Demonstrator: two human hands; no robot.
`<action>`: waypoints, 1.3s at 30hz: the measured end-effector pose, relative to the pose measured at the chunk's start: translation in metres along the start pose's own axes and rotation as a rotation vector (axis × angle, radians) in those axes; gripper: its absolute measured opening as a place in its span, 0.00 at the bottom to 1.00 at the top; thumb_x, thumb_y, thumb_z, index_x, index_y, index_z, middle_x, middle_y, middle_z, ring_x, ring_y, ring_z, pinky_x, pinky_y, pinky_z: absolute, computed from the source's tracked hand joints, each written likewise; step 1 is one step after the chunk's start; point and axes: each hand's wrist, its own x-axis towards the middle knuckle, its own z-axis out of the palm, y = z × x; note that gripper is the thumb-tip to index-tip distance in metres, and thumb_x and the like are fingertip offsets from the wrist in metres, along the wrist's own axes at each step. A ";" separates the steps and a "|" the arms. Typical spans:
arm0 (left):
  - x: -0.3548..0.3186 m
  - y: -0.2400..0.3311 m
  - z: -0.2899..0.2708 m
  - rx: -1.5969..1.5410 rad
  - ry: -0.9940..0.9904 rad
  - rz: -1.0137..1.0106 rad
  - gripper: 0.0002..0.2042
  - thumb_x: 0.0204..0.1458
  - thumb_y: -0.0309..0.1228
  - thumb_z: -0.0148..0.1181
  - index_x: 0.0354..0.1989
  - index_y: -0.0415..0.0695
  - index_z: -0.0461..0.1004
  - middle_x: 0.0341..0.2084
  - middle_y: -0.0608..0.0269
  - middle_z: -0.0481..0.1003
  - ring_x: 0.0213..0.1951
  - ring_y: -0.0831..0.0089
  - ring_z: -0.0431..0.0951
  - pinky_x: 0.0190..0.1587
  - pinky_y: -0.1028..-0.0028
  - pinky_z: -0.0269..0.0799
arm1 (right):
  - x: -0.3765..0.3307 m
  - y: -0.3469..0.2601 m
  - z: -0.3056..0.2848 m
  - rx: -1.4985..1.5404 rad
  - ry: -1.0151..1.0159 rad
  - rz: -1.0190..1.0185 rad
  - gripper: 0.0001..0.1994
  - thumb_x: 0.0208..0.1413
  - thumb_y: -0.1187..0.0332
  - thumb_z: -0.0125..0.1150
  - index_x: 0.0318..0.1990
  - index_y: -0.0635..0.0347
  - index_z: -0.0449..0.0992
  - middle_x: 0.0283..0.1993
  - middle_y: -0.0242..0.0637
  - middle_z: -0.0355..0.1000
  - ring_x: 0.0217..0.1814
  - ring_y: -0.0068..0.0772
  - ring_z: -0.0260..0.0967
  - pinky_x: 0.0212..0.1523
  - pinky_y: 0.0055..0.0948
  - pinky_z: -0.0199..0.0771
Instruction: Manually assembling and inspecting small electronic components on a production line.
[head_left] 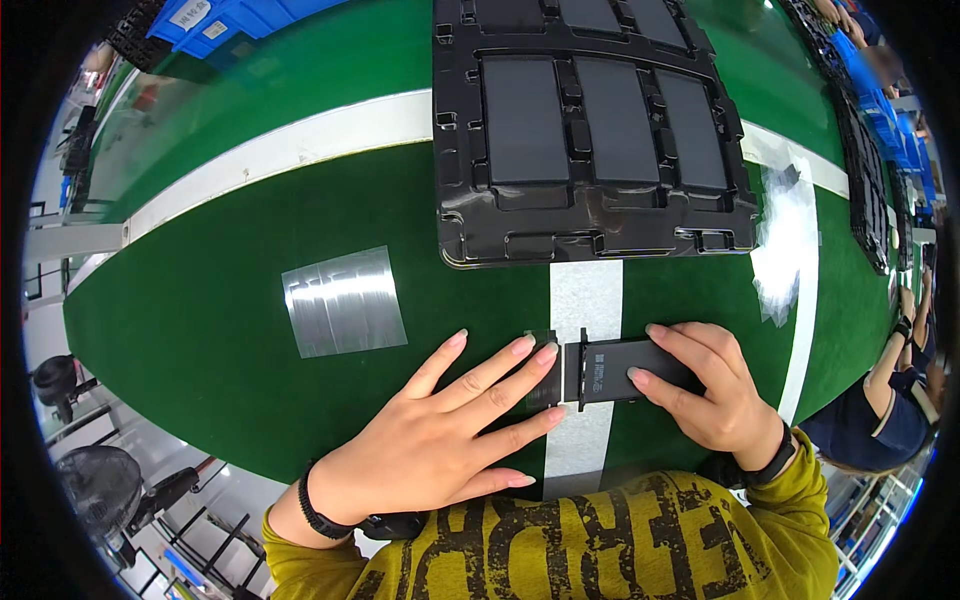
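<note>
On the green surface (pixel 200 350), a black moulded tray (pixel 458 215) is placed at the far side, and a pale strip (pixel 580 450) is seen in front of it. The left hand (pixel 435 445) is spread flat; by the thumb and fingers of the right hand (pixel 720 395), the right part of a flat black block (pixel 618 366) is held. This block is laid across the strip. It is judged stiff, rather light and slightly slippery, so its long edges should be gripped. The thin dark piece (pixel 541 394) under the left fingertips is probably more fragile.
</note>
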 end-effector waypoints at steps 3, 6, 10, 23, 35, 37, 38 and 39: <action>0.000 0.000 0.000 0.000 0.001 -0.002 0.25 0.47 0.53 0.54 0.55 0.61 0.68 0.62 0.58 0.56 0.64 0.62 0.53 0.64 0.52 0.36 | 0.000 0.000 0.000 0.002 -0.006 -0.002 0.17 0.36 0.72 0.61 0.39 0.57 0.79 0.49 0.44 0.67 0.45 0.40 0.65 0.44 0.32 0.69; 0.000 0.000 0.000 0.007 0.000 -0.001 0.25 0.47 0.53 0.54 0.54 0.61 0.69 0.62 0.58 0.56 0.64 0.62 0.53 0.64 0.53 0.36 | 0.000 -0.001 -0.001 -0.001 -0.016 0.003 0.17 0.37 0.72 0.60 0.40 0.57 0.79 0.49 0.44 0.67 0.45 0.40 0.64 0.44 0.32 0.69; 0.000 0.001 0.000 0.007 0.001 -0.005 0.25 0.47 0.53 0.54 0.54 0.61 0.69 0.62 0.58 0.56 0.64 0.62 0.53 0.64 0.54 0.35 | 0.000 -0.001 -0.001 -0.001 -0.018 0.002 0.17 0.37 0.72 0.60 0.40 0.57 0.79 0.49 0.44 0.67 0.46 0.40 0.64 0.45 0.32 0.69; 0.000 0.001 -0.001 0.015 0.000 -0.006 0.25 0.46 0.53 0.55 0.54 0.62 0.69 0.62 0.58 0.56 0.64 0.62 0.53 0.64 0.53 0.35 | 0.001 0.000 -0.002 -0.004 -0.021 -0.006 0.17 0.38 0.71 0.61 0.40 0.57 0.79 0.50 0.44 0.67 0.46 0.40 0.64 0.44 0.32 0.70; 0.001 0.001 0.000 0.008 -0.004 -0.009 0.24 0.47 0.53 0.54 0.53 0.61 0.70 0.62 0.58 0.56 0.64 0.62 0.52 0.64 0.53 0.35 | -0.001 0.001 -0.001 -0.004 -0.029 -0.002 0.16 0.39 0.70 0.60 0.41 0.57 0.79 0.50 0.45 0.66 0.46 0.41 0.64 0.44 0.33 0.69; 0.000 0.001 0.000 0.008 0.006 -0.004 0.24 0.47 0.53 0.54 0.53 0.61 0.70 0.62 0.58 0.56 0.64 0.62 0.52 0.64 0.53 0.35 | 0.000 -0.001 -0.002 -0.010 -0.032 -0.004 0.16 0.39 0.70 0.60 0.41 0.57 0.79 0.50 0.45 0.66 0.46 0.41 0.64 0.44 0.33 0.69; 0.000 0.000 0.000 0.009 0.009 -0.002 0.24 0.47 0.53 0.54 0.53 0.61 0.70 0.62 0.58 0.56 0.64 0.62 0.52 0.64 0.53 0.35 | 0.001 -0.001 -0.003 -0.015 -0.033 -0.004 0.17 0.38 0.70 0.60 0.41 0.57 0.79 0.50 0.45 0.66 0.46 0.41 0.64 0.44 0.33 0.69; 0.000 0.000 -0.001 0.009 0.009 -0.004 0.24 0.47 0.53 0.54 0.53 0.61 0.70 0.62 0.58 0.56 0.64 0.62 0.52 0.64 0.53 0.35 | 0.001 -0.001 -0.002 -0.016 -0.032 -0.003 0.17 0.38 0.70 0.60 0.41 0.57 0.78 0.50 0.45 0.66 0.46 0.41 0.64 0.44 0.33 0.69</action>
